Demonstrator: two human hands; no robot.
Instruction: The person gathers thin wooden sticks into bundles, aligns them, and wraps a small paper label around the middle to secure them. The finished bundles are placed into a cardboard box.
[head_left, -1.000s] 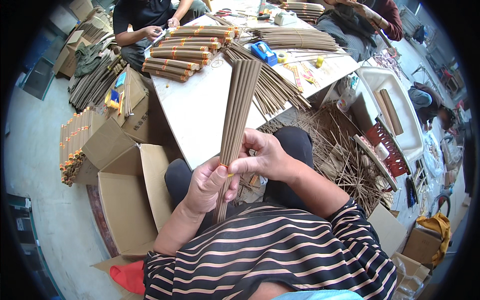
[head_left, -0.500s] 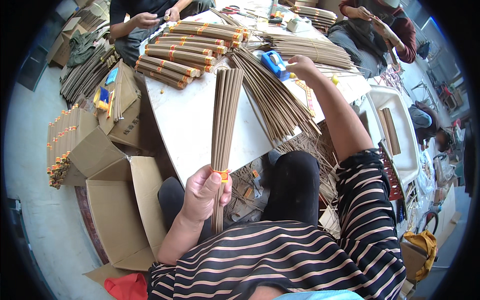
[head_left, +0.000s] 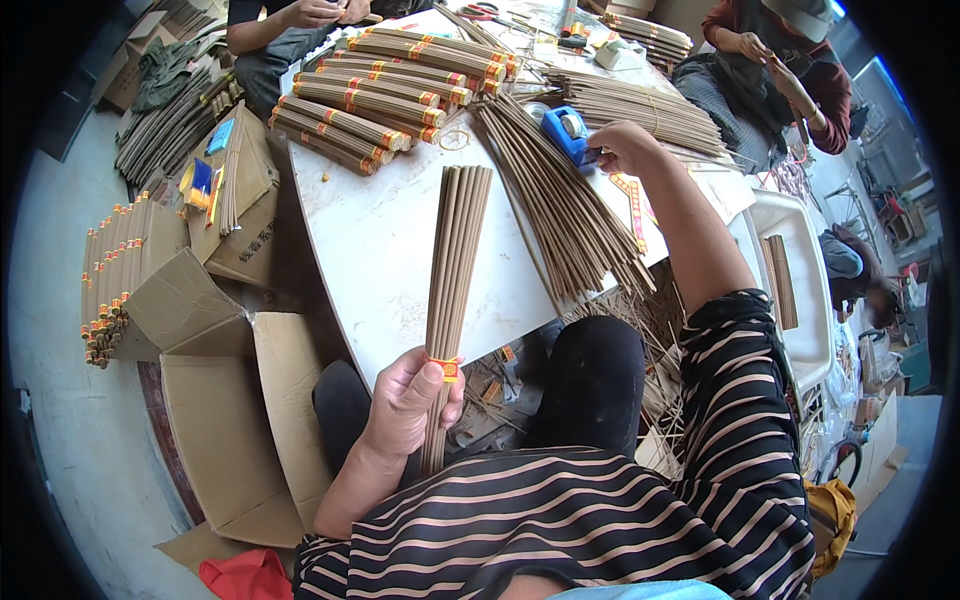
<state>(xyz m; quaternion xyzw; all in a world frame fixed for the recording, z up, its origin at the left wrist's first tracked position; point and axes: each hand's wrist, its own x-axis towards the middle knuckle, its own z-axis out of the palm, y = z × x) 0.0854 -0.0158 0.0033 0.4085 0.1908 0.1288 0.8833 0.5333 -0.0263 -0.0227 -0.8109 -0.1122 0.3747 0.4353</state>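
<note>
My left hand (head_left: 407, 402) is closed round the lower part of a bundle of brown incense sticks (head_left: 457, 265), held upright in front of me. A red-and-yellow paper band (head_left: 442, 370) wraps the bundle just above my fingers, with my thumb against it. On the table, my right hand (head_left: 628, 148) reaches to the near right end of a blue tape dispenser (head_left: 569, 135). Its fingers are drawn together at the dispenser's edge; anything pinched between them is too small to make out. Loose incense sticks (head_left: 565, 200) fan out beside the dispenser.
Banded incense bundles (head_left: 370, 95) are piled on the white table (head_left: 350, 230). Printed paper strips (head_left: 632, 205) lie right of the loose sticks. An open cardboard box (head_left: 225, 430) stands at left, a white tub (head_left: 810, 290) at right. Two co-workers sit across the table.
My right hand has come down onto the tape dispenser's end, its fingers drawn together. The view has shifted slightly; my left hand still holds the banded bundle.
</note>
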